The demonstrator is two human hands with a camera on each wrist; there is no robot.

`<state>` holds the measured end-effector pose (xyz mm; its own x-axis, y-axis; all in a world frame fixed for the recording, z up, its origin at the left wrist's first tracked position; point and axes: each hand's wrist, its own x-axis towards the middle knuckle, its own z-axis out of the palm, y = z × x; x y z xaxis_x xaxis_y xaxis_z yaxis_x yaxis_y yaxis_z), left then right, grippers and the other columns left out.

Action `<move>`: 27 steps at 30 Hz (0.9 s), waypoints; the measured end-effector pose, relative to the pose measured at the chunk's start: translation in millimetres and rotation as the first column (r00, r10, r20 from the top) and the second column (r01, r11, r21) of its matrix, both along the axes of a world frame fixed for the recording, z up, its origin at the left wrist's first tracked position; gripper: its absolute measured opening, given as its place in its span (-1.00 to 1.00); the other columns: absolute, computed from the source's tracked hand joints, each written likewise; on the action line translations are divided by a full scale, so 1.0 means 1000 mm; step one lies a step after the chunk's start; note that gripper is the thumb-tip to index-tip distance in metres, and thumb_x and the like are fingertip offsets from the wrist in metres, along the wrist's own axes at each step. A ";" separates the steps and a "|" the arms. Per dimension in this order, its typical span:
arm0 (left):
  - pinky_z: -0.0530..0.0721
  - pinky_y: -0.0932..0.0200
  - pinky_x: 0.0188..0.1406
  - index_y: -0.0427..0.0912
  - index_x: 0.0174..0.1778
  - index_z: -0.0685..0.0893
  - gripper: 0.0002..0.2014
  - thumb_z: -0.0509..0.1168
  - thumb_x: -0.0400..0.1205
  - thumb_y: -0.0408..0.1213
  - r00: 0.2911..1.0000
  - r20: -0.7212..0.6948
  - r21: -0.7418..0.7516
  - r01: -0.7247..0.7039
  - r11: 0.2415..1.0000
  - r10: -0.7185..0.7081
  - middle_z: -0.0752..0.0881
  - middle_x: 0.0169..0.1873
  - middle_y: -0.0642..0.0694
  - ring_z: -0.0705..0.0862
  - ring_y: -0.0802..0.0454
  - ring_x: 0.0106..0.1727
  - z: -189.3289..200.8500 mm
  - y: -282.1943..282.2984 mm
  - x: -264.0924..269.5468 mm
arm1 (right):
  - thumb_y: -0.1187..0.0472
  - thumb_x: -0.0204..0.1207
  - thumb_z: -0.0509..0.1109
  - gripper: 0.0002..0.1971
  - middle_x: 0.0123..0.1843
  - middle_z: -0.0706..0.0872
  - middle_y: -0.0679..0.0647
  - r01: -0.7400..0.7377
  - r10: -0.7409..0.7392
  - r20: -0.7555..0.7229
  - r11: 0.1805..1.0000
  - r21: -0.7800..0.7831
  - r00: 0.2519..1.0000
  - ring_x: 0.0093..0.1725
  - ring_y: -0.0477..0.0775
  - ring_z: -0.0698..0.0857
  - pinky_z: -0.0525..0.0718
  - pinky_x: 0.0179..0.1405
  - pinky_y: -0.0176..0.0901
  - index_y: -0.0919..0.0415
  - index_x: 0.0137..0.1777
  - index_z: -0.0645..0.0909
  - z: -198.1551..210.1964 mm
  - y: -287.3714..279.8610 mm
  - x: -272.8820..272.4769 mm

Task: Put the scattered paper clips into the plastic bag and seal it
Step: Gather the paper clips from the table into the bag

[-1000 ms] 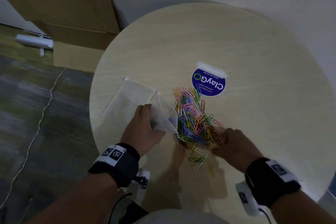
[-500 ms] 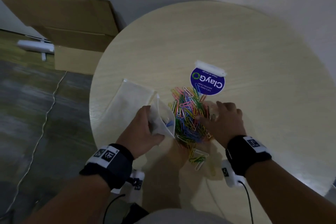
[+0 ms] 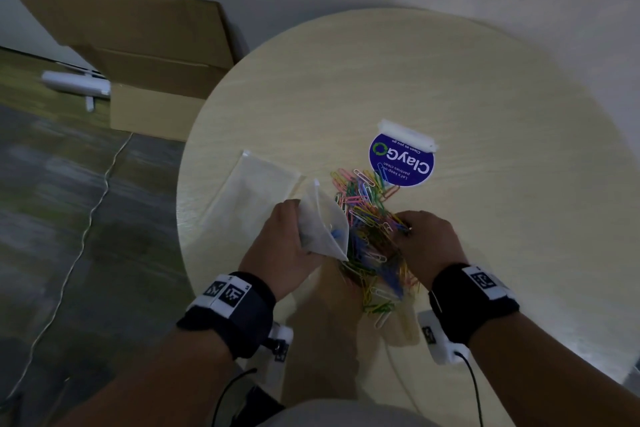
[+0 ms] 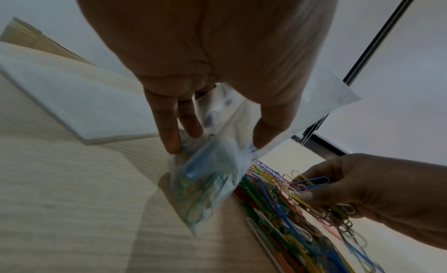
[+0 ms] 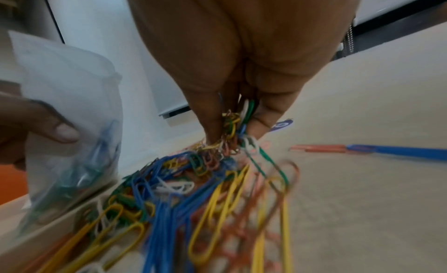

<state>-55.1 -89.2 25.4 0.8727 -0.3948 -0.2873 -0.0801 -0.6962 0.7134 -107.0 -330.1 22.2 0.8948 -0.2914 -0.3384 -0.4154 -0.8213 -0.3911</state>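
Note:
A heap of coloured paper clips lies on the round table in front of me. My left hand holds a small clear plastic bag upright by its mouth, just left of the heap; some clips are inside it. My right hand is at the heap's right side, its fingers pinching a bunch of clips.
Other clear bags lie flat on the table to the left. A round blue ClayGo sticker sits behind the heap. Past the table's left edge, flattened cardboard leans on the wall and a cable crosses the floor.
My right hand moved from the heap's near right up into its middle, then settled at its right side, closing on a bunch of clips. The left hand kept hold of the bag.

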 end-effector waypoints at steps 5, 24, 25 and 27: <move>0.64 -0.13 0.12 -0.09 0.38 0.35 -0.32 0.54 0.43 -0.08 0.997 0.072 0.057 -0.027 0.998 0.023 0.49 0.22 -0.08 0.56 -0.14 0.24 -0.002 -0.006 0.001 | 0.13 0.50 0.42 -0.88 -0.22 0.77 0.07 0.029 -0.038 0.102 0.996 0.087 0.994 -0.14 0.23 0.73 0.60 -0.20 -0.10 0.07 -0.03 0.75 0.041 -0.007 0.000; 0.62 -0.18 0.07 -0.19 0.35 0.44 -0.34 0.47 0.37 -0.04 0.988 0.156 0.122 -0.023 0.992 0.004 0.53 0.17 -0.19 0.59 -0.30 0.17 -0.002 -0.018 -0.004 | 0.15 0.38 0.52 -0.76 -0.12 0.74 0.00 -0.237 0.215 0.143 0.958 0.161 0.966 -0.11 0.06 0.68 0.55 -0.19 -0.14 0.11 0.02 0.64 0.092 0.043 0.031; 0.62 -0.18 0.06 -0.20 0.34 0.45 -0.34 0.46 0.37 -0.03 0.987 0.162 0.115 -0.020 0.993 0.001 0.53 0.16 -0.20 0.59 -0.30 0.17 -0.004 -0.018 -0.004 | 0.14 0.37 0.52 -0.75 -0.10 0.76 0.03 -0.254 0.234 0.142 0.957 0.142 0.962 -0.08 0.10 0.69 0.59 -0.15 -0.10 0.11 0.02 0.62 0.092 0.045 0.034; 0.60 -0.14 0.04 -0.20 0.31 0.45 -0.37 0.47 0.38 -0.03 0.988 0.157 0.112 -0.015 0.994 -0.003 0.53 0.13 -0.19 0.58 -0.29 0.15 -0.006 -0.019 -0.004 | 0.10 0.39 0.50 -0.71 0.00 0.78 0.08 -0.311 0.298 0.131 0.946 0.093 0.946 0.05 0.17 0.70 0.64 0.01 -0.02 0.12 0.10 0.66 0.093 0.050 0.040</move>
<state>-58.6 -108.5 19.9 0.9127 -0.3621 -0.1893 -0.1798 -0.7720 0.6096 -67.2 -280.2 115.5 0.9692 0.0341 -0.2440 -0.1000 -0.8505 -0.5164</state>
